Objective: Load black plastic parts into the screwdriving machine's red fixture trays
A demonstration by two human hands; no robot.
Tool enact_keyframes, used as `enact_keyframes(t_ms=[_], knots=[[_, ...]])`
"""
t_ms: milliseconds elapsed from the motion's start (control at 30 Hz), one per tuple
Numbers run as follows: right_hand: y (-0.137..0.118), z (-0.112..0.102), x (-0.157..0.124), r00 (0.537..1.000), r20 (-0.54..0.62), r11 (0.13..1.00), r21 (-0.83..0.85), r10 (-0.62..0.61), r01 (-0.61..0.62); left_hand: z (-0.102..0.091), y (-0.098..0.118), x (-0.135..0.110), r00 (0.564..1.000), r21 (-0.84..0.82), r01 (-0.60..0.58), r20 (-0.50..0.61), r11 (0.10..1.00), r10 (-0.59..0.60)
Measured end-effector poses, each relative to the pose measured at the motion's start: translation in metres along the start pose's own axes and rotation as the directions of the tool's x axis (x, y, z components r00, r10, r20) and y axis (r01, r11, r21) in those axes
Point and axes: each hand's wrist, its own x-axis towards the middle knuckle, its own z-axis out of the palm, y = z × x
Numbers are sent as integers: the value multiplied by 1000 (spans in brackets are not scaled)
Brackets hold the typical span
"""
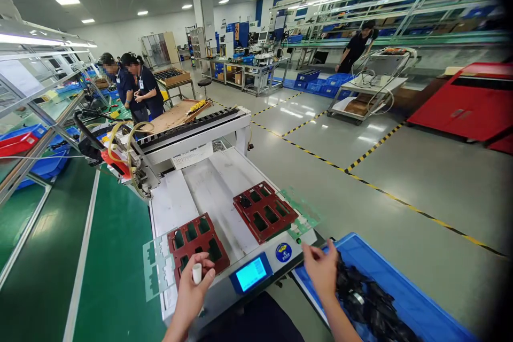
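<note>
My left hand (193, 289) hovers over the near edge of the left red fixture plate (195, 235), fingers loosely curled and thumb apart. A small white cylinder (196, 273), seemingly a cover on one finger, stands out there. Between the machine's front right corner and a blue bin (404, 280) is my right hand (323, 270), its fingers bent and apart; no held part can be made out. Black parts (371, 299) lie heaped in that bin. The right red fixture plate (265, 211) has a black piece (245, 201) in one far-left opening; several other openings show no piece.
A lit blue screen (251, 274) and a round blue-yellow sticker (283, 252) are on the machine's front. Its gantry (192, 131) spans the back, with a tool head (138, 171) at left. Two co-workers (136, 85) stand back left, another person (356, 45) back right.
</note>
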Motion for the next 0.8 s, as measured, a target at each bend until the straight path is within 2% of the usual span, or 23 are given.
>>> enact_keyframes(t_ms=[33, 67, 167, 200, 267, 333, 500, 667, 733, 800], knots=[[-14, 25, 5, 992, 94, 996, 46, -85, 81, 3, 2, 0, 1000, -14, -1, 2, 1000, 1], [-28, 51, 11, 965, 196, 983, 92, -176, 160, 5, 4, 1, 1000, -22, -3, 10, 1000, 3], [-70, 115, 34, 873, 338, 935, 158, -353, 317, 9, 6, -2, 999, -22, -13, 46, 1000, 14], [-81, 128, 43, 852, 365, 927, 161, -375, 339, 9, 6, -4, 998, -16, -16, 62, 1000, 17], [-97, 143, 58, 827, 400, 919, 149, -394, 366, 4, 2, -9, 997, -7, -20, 77, 1000, 21], [-107, 143, 70, 811, 420, 912, 144, -408, 384, -3, -4, -14, 998, -1, -26, 53, 1000, 26], [-118, 126, 82, 793, 417, 895, 172, -444, 411, -12, -12, -19, 998, 2, -17, -52, 1000, 17], [-128, 130, 82, 724, 537, 898, 192, -433, 395, 2, 1, -19, 999, -37, -32, 11, 999, 33], [-136, 130, 82, 723, 534, 898, 218, -438, 383, 6, 3, -21, 999, -69, -47, -17, 996, 46], [-150, 126, 82, 747, 494, 896, 254, -444, 364, 7, 1, -21, 997, -97, -56, -65, 994, 50]])
